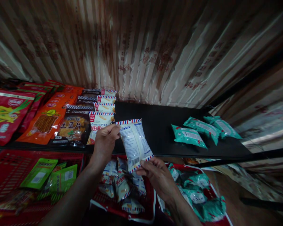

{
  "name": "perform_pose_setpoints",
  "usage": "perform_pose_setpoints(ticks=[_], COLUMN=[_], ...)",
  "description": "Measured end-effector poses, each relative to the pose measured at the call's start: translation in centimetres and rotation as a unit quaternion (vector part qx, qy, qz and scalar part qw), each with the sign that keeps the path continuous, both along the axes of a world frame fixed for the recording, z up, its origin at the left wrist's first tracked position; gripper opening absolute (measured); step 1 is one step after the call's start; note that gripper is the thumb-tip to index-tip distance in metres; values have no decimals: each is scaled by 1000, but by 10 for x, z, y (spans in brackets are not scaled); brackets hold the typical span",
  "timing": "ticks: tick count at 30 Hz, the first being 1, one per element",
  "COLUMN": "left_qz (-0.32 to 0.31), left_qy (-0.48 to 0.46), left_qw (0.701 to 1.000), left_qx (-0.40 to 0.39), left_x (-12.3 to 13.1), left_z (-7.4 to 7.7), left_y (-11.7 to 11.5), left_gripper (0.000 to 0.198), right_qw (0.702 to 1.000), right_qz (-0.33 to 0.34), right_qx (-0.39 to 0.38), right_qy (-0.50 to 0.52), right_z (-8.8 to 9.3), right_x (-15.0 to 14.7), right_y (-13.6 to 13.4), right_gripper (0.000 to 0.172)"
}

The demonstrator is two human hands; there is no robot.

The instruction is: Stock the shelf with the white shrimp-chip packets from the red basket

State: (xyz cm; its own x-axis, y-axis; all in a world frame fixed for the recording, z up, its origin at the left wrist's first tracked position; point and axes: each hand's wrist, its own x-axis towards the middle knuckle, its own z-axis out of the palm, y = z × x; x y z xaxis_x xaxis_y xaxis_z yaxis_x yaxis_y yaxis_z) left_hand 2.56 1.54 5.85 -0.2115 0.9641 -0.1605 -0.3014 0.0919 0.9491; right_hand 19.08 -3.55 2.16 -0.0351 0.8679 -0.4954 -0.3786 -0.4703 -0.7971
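Observation:
Between my two hands hangs a white snack bag (134, 142) with red and blue striped ends, its printed back and barcode facing me. My left hand (106, 141) pinches its upper left corner. At the lower right end, my right hand (157, 174) grips the striped edge between thumb and fingers. The bag is tilted, in front of the black shelf (153, 117). Just left of it on the shelf stands a row of matching white snack bags (100, 121). Below the held bag, a red basket (153, 205) contains several more of the same kind.
Dark potato-chip bags (73, 125), orange bags (43, 124) and red bags (8, 116) line the shelf's left side. Several teal bags (188, 135) lie at its right. Another red basket (4, 160) holds green packets (39, 172); teal packets (198, 194) fill a basket lower right. Curtain-like pleated sheeting (136, 53) hangs behind.

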Motion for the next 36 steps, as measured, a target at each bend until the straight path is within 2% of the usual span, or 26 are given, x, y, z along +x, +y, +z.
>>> perform_pose_setpoints(ticks=[9,14,20,31,36], left_qz=[7,13,31,31,58], left_qy=[19,3,27,25,46], left_qw=[999,1000,999,999,997], left_qx=[28,14,14,19,31], left_x=[1,2,0,0,-2], left_z=[-1,-1,-6,-7,-9], left_y=[0,0,4,6,7], left_gripper=[22,21,23,17,15], right_qw=[1000,999,999,1000,999], right_qz=[21,25,21,22,28], right_qx=[13,16,9,2,-4], right_qy=[18,23,22,18,26], right_z=[0,-2,-2,0,4], right_x=[2,4,5,4,2], right_y=[0,0,-1,0,0], right_gripper=[32,30,32,34,34])
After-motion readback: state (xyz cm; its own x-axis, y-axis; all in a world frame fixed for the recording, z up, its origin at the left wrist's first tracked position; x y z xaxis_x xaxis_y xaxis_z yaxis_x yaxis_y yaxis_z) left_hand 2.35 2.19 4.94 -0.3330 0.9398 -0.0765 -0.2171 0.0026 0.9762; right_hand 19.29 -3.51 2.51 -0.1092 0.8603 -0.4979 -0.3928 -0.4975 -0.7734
